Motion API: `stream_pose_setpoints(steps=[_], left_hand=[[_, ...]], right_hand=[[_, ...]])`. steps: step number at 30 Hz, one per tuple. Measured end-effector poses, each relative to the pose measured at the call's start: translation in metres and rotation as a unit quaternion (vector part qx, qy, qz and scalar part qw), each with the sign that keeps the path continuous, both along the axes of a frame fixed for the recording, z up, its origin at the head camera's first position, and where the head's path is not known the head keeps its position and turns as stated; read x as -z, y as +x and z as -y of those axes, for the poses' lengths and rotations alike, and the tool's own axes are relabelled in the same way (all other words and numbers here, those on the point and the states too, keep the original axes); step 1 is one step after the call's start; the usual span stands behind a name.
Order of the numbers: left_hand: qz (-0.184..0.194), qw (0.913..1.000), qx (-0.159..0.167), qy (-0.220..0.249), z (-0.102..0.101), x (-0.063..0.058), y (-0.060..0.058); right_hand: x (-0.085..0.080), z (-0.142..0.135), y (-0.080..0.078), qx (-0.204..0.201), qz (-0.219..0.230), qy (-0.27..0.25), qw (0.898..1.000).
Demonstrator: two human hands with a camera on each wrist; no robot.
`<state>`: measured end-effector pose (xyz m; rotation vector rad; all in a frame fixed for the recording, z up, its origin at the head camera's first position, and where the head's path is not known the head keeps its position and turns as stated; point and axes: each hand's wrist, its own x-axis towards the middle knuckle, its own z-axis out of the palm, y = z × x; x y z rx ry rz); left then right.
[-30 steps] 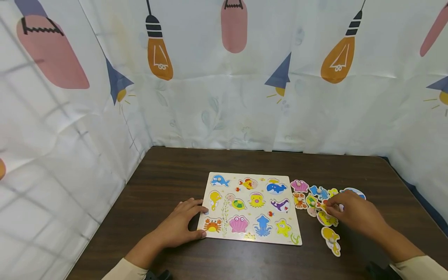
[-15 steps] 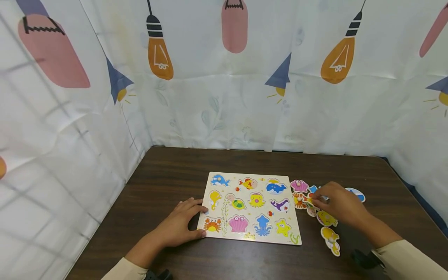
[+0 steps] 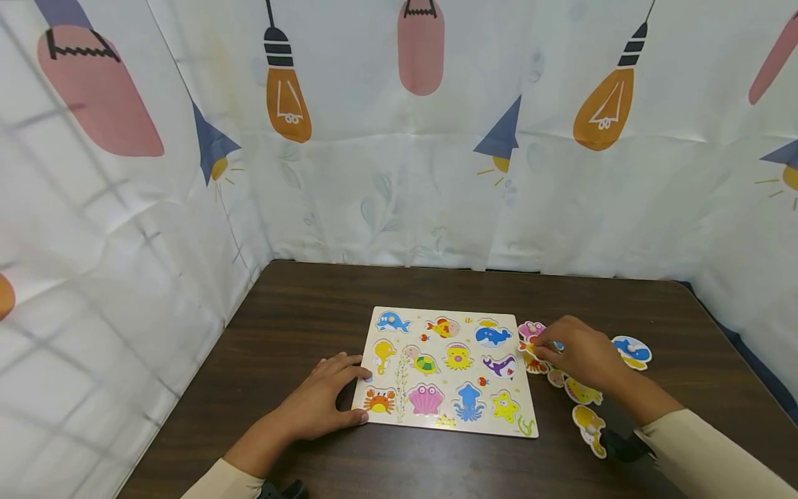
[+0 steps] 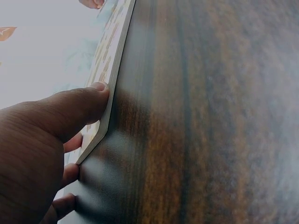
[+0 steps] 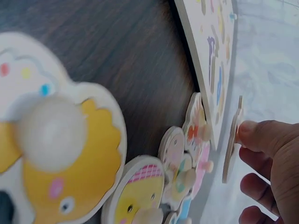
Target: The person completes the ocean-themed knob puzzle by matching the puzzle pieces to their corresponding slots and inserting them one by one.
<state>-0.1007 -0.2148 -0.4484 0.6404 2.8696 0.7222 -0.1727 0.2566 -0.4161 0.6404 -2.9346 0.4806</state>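
Observation:
A wooden puzzle board [image 3: 405, 374] with sea-animal pictures lies on the table. My left hand [image 3: 324, 397] rests at its near left corner, thumb on the edge and fingers spread along the left side. My right hand [image 3: 580, 352] pinches a thin fish puzzle piece [image 5: 231, 144] by its knob, near the board's right edge. The right wrist view shows this piece edge-on, raised off the table. Below the right hand lie a crab piece [image 3: 536, 364] and a pink shell piece [image 3: 531, 330], both partly hidden.
Loose pieces lie right of the board, including a yellow one [image 3: 582, 391], a yellow-and-white one [image 3: 589, 430] nearer the front and a blue whale piece [image 3: 632, 352] farther right. A patterned curtain [image 3: 399, 187] hangs behind the dark table [image 3: 324, 298].
My right hand has moved left from the loose pieces toward the board with the fish puzzle piece, uncovering the blue whale piece. My left hand has stayed at the board's corner.

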Motion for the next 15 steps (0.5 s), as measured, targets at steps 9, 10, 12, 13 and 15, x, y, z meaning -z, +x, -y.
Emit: stream_pose_setpoints(steps=[9, 10, 12, 13, 15], left_hand=[[0.001, 1.0, 0.001, 0.002, -0.001, -0.002, 0.001], [0.0, 1.0, 0.001, 0.002, -0.001, -0.002, 0.001], [0.001, 1.0, 0.0, 0.002, -0.001, -0.002, 0.001], [0.002, 1.0, -0.001, 0.002, -0.002, -0.002, 0.001], [0.004, 1.0, -0.003, 0.001, -0.002, -0.002, 0.001]], right_hand=[[0.0, 0.016, -0.01, -0.002, 0.006, -0.006, 1.0], [0.0, 0.018, -0.011, 0.001, 0.009, -0.005, 1.0], [0.001, 0.021, -0.014, 0.0, 0.011, -0.005, 1.0], [0.001, 0.023, -0.016, -0.003, 0.011, -0.005, 1.0], [0.003, 0.026, -0.019, -0.006, 0.006, -0.006, 1.0]])
